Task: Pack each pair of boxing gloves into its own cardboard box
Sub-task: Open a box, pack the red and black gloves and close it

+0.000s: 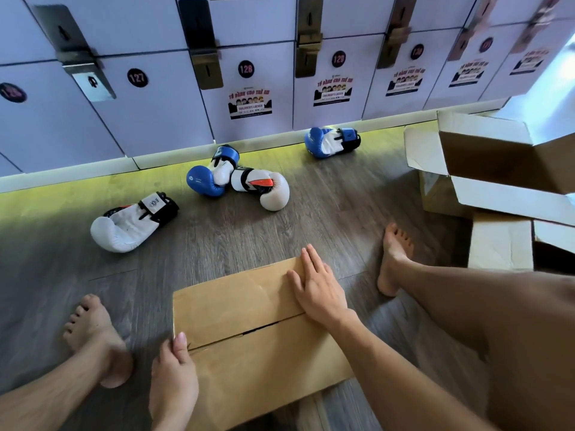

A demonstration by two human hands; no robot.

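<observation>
Closed box (236, 301), R hand (320, 293) flat atop.

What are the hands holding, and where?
The left hand grips the cardboard box at its left edge, thumb on top. The right hand lies flat on the box, fingers straight, holding nothing.

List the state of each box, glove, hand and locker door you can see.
near box: flaps shut, seam slightly gapped.
open box: flaps up, no gloves visible inside.
left white glove: loose on floor.
centre blue glove: on floor.
centre white glove: on floor, touching centre blue glove.
far blue glove: on floor by lockers.
left hand: grips near box's edge.
right hand: flat on near box.
lockers: doors closed.
</observation>
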